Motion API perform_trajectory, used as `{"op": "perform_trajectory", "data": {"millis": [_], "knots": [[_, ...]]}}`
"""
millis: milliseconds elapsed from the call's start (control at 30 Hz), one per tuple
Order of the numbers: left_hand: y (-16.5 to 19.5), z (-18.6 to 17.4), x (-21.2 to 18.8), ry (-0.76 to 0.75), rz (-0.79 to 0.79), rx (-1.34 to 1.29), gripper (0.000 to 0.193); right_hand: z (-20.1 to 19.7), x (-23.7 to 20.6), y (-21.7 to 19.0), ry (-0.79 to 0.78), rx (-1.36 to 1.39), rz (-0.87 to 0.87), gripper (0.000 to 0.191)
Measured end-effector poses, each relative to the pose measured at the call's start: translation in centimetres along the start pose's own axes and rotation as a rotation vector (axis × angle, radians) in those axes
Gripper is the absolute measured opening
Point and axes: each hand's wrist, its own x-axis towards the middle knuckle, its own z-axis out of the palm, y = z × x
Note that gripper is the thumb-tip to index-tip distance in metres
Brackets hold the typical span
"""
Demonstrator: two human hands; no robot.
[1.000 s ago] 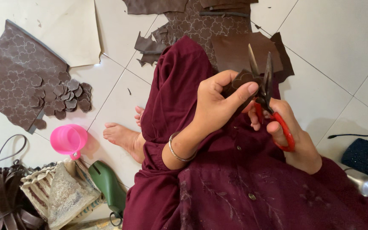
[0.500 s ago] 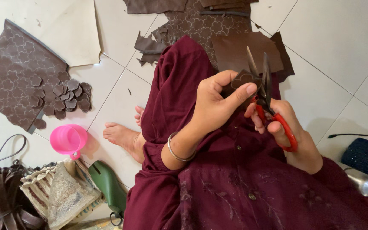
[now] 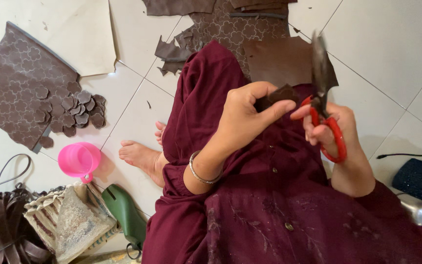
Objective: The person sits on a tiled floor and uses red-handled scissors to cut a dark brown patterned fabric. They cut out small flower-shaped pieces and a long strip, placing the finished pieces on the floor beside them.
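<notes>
The left hand (image 3: pixel 242 117) is closed in a pinch, thumb over fingers, on one small dark brown leather piece (image 3: pixel 275 97) held above the maroon-clad lap. The right hand (image 3: pixel 335 129) grips one pair of red-handled scissors (image 3: pixel 324 105), fingers through the loops; its blurred blades point up, just beside the piece. One large patterned brown leather sheet (image 3: pixel 18 93) lies on the white tiled floor (image 3: pixel 391 54) at left, with a heap of a dozen or so cut flower-shaped leather pieces (image 3: pixel 76 110) at its right edge. One pink plastic cup (image 3: pixel 78 160) stands near one bare foot (image 3: pixel 142 157). More leather offcuts (image 3: pixel 172 51) crowd the top edge; open tiles lie to the right.
</notes>
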Motion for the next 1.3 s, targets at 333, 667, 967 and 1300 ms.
{"op": "perform_trajectory", "data": {"millis": [333, 667, 967, 1300], "knots": [[2.2, 1.5, 0.5, 0.338, 0.465, 0.354, 0.038, 0.2, 2.5, -0.6, 0.254, 0.072, 0.121, 0.01], [-0.5, 2.3, -0.5, -0.418, -0.079, 0.28, 0.051, 0.4, 2.2, -0.2, 0.219, 0.271, -0.075, 0.02], [-3.1, 4.1, -0.7, -0.044, -0.072, -0.896, 0.039, 2.0, 1.2, 0.6, 0.156, 0.061, 0.027, 0.028], [-2.2, 3.7, -0.8, 0.221, -0.006, -0.753, 0.049, 2.1, 0.8, 0.1, -0.126, -0.066, -0.034, 0.103]]}}
